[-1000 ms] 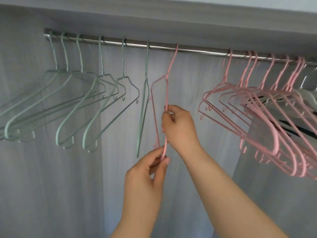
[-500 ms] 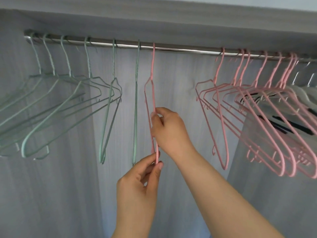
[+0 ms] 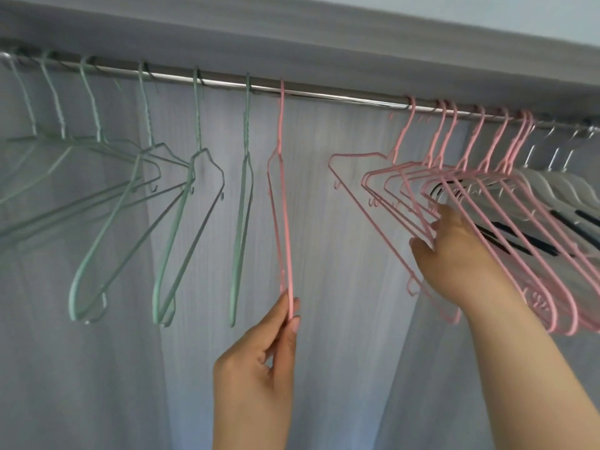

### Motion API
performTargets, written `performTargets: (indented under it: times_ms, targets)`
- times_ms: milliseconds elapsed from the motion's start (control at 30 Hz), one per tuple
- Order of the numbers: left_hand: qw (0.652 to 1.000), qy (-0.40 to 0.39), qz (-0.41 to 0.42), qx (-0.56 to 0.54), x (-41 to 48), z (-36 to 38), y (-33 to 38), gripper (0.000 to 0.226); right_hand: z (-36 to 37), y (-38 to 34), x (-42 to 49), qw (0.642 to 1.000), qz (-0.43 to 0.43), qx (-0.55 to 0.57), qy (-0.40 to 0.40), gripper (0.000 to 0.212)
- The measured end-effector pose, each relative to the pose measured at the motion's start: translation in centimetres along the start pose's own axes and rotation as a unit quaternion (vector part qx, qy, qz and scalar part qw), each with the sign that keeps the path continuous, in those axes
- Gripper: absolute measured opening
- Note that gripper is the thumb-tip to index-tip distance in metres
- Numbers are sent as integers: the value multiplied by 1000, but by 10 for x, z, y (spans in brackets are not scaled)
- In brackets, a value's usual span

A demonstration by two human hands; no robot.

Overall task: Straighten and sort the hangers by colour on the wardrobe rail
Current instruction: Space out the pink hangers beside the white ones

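Rail (image 3: 324, 96): a metal bar under the wardrobe top. It carries all the hangers.
Green hangers (image 3: 181, 222): on the left stretch of the rail. Most are skewed at different angles, and the last one hangs edge-on.
Lone pink hanger (image 3: 281, 222): hooked on the rail just right of the last green one. It hangs edge-on and well apart from the other pinks.
Pink bunch (image 3: 383, 203): crowded on the right stretch, fanned out and overlapping.
White hangers (image 3: 558, 180): at the far right, past the pinks, with dark strips on them.
Left hand (image 3: 259, 362): thumb and fingertips pinch the bottom tip of the lone pink hanger. The hand is otherwise loosely closed.
Right hand (image 3: 454, 254): reaches into the pink bunch, fingers curled round the lower bars of the nearest few and thumb underneath. I can't tell how many it holds.
Step in hand: probably closing the gap in the pinks. The colours already sit in separate zones, so what's left is straightening and bunching.
Next move calls for: sliding either the lone hanger right or the bunch left along the rail, hooks kept on. The tangled bars need a gentle pull so they don't snag.
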State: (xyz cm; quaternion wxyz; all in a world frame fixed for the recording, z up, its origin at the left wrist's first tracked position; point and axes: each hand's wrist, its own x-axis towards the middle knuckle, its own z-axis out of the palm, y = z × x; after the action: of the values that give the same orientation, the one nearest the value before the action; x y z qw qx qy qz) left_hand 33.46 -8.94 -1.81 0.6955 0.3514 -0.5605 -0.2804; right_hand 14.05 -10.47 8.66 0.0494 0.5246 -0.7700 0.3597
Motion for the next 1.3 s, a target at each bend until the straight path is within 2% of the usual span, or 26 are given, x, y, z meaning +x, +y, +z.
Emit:
performTargets:
  times_ms: [100,200,267,400,600,833,1100,1300]
  targets:
    - [1000,-3,5,5,2,0,1,29,9,-1,8,998,17,55,-29,57]
    - [1000,-11,2,11,2,0,1,28,22,-16,7,972,25,224,-64,40]
    - [1000,-16,3,24,3,-2,-1,29,32,-25,4,957,19,286,-40,35]
    - [999,-22,3,45,5,-8,-5,33,43,-44,-6,960,-24,278,-15,37]
    - [998,-33,7,45,9,-11,-8,27,53,-70,-5,959,-48,276,-43,38]
    - [998,-50,15,39,10,-17,-8,29,60,-87,-13,949,-49,304,-68,40]
    - [998,-57,27,29,12,-29,-11,31,73,-101,-15,949,-62,304,-49,38]
    - [997,-76,18,2,9,-36,-14,40,67,-97,-21,954,-26,296,-44,40]
